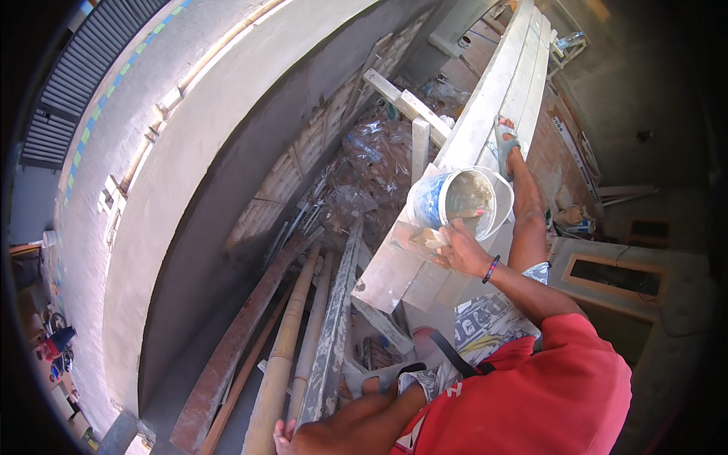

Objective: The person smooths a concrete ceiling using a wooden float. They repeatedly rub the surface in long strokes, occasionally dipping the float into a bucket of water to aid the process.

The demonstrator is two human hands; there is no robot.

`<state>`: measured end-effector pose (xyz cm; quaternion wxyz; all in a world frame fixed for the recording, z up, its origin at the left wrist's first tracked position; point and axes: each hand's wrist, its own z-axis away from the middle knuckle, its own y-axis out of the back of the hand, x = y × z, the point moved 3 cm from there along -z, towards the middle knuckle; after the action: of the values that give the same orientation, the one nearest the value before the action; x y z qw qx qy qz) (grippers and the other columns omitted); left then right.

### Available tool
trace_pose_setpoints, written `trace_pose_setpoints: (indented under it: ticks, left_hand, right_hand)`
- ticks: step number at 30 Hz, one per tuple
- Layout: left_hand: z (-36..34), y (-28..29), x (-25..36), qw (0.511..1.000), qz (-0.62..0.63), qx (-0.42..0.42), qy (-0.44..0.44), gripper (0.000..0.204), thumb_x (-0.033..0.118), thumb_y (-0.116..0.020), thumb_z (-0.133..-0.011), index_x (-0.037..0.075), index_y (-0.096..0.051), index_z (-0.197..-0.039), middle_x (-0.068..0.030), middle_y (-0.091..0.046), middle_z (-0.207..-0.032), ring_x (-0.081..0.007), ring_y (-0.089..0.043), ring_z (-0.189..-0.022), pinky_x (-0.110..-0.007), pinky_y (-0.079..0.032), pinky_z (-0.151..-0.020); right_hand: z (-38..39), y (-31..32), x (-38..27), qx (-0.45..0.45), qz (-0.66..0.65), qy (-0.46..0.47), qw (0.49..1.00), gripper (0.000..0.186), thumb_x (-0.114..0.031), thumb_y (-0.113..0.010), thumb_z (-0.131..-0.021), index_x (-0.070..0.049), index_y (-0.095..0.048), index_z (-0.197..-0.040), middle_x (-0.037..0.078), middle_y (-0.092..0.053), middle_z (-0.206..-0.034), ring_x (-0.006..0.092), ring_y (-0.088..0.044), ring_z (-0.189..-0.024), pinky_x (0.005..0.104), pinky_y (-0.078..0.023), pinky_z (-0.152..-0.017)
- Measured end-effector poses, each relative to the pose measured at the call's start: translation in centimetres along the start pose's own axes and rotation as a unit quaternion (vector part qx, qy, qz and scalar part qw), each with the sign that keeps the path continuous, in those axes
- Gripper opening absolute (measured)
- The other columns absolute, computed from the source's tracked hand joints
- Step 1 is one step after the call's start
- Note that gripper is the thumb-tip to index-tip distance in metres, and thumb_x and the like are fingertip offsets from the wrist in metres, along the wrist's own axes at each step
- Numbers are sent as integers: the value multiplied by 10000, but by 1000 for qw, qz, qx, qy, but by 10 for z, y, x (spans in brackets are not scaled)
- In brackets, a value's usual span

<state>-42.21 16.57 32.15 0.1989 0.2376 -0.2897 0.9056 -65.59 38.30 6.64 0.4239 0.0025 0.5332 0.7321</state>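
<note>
My right hand (459, 249), with a dark band at the wrist, is closed around a flat, smeared brownish hand tool (422, 238) whose exact kind I cannot make out. It is just beside the near rim of a white-and-blue bucket (430, 200). Grey paste coats the bucket's inside, and a red-tipped thing (472, 214) lies in it. The bucket is on boards (392, 265) at the near end of a plank walkway. Low at the bottom edge, my left hand (283, 437) is beside a bamboo pole (277, 379); my arm mostly hides it, so its grip is unclear.
Long pale planks (497, 83) run away from me, with my sandalled foot (506, 144) on them. A plastered wall ledge (193, 144) curves along the left. Below lie crumpled plastic sheeting (364, 163), a paint-smeared timber (334, 334) and a reddish beam (227, 356).
</note>
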Motion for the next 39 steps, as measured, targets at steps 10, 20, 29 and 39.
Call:
trace_pose_setpoints:
  ticks: [10,20,29,39]
  left_hand:
    - [6,-12,-5,999,-42,24,-24,605,312,-615,-855,198,-382,-1402,-119,-344,-1440,-310,-369,-1308,-437,-410,-1021]
    - [1,-41,-77,955,172,184,-158,333,318,-482,-911,130,-475,-1186,-163,-454,-1262,-309,-427,-1221,-449,-378,-1033]
    - [-71,-155,-277,433,486,638,-411,440,336,-303,-980,44,-611,-866,-227,-626,-986,-303,-550,-1054,-446,-351,-1031]
    - [-116,-151,-305,379,467,562,-567,520,225,-222,-990,32,-679,-832,-226,-680,-899,-316,-580,-1043,-441,-315,-1043]
  right_hand:
    - [6,129,25,77,74,-96,990,377,-231,-624,-838,12,-568,-1120,277,-622,-981,401,-615,-955,451,-476,-813]
    - [-128,0,182,52,292,-39,954,282,-170,-558,-797,20,-633,-991,264,-626,-1042,409,-594,-994,464,-472,-863]
    - [-103,50,149,-81,166,-15,983,354,-203,-546,-839,-27,-621,-1137,192,-566,-1216,387,-483,-1148,452,-340,-1017]
    - [-6,149,-153,-89,-214,63,971,703,-300,-692,-764,57,-429,-1310,107,-557,-1173,211,-566,-1042,311,-459,-893]
